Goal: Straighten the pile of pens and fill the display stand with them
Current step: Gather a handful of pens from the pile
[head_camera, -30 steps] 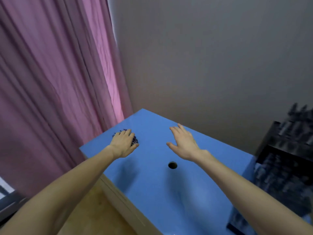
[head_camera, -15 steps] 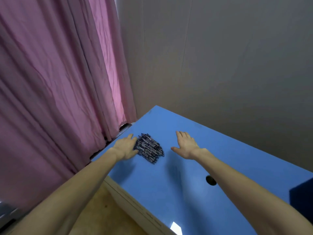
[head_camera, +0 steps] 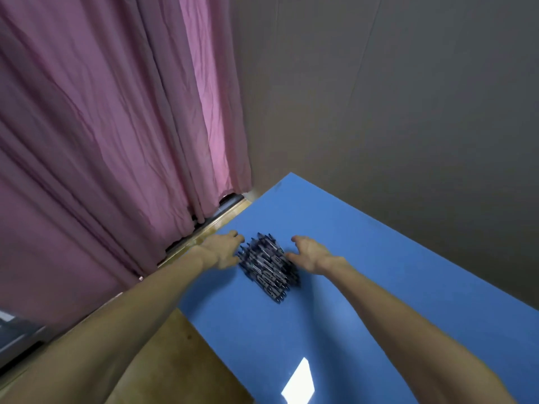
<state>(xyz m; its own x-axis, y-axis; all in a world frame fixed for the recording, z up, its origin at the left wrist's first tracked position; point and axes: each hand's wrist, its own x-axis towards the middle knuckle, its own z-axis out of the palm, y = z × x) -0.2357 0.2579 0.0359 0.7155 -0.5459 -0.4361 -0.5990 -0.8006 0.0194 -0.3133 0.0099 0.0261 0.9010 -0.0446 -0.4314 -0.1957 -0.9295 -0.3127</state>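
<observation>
A pile of dark pens (head_camera: 268,266) lies on the blue table (head_camera: 364,272) near its far left edge. My left hand (head_camera: 226,249) touches the pile's left side with its fingers loosely bent. My right hand (head_camera: 309,253) touches the pile's right side, thumb against the pens. Neither hand grips a pen. The display stand is out of view.
A pink curtain (head_camera: 116,141) hangs at the left, close to the table's edge. A grey wall (head_camera: 393,97) stands behind the table. Wooden floor (head_camera: 175,360) shows below the table's left edge. A bright reflection (head_camera: 299,380) lies on the near tabletop.
The view has swung left, so the stand and the table's hole have left the frame. My right hand has moved left up to the pile; both hands now flank it.
</observation>
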